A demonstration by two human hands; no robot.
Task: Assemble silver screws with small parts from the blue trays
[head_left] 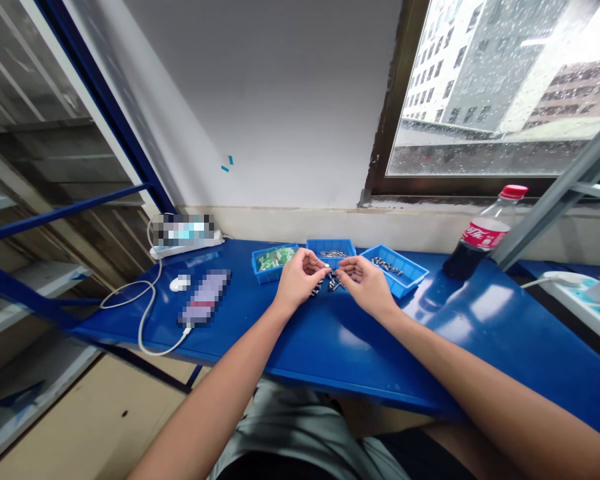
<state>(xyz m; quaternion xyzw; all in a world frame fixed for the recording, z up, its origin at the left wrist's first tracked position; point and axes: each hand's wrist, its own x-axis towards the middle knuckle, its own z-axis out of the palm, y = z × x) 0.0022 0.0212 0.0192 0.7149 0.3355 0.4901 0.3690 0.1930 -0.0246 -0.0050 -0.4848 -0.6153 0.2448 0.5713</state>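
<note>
Over the blue table, my left hand (301,277) and my right hand (363,280) are close together with fingers bent and pinched. A small light piece shows at my left fingertips; what my right fingers hold is too small to make out. Small dark metal parts (334,283) lie on the table beneath and between the hands. Behind them stand three blue trays: the left one (265,275) with green and clear pieces, the middle one (330,245) with silver metal pieces, and the right one (409,270) with dark metal parts.
A cola bottle (481,239) stands at the right rear of the table (330,353). On the left lie a phone (205,300) on a white cable, a small white object (180,283) and a power strip (195,247). Another power strip (587,307) is far right.
</note>
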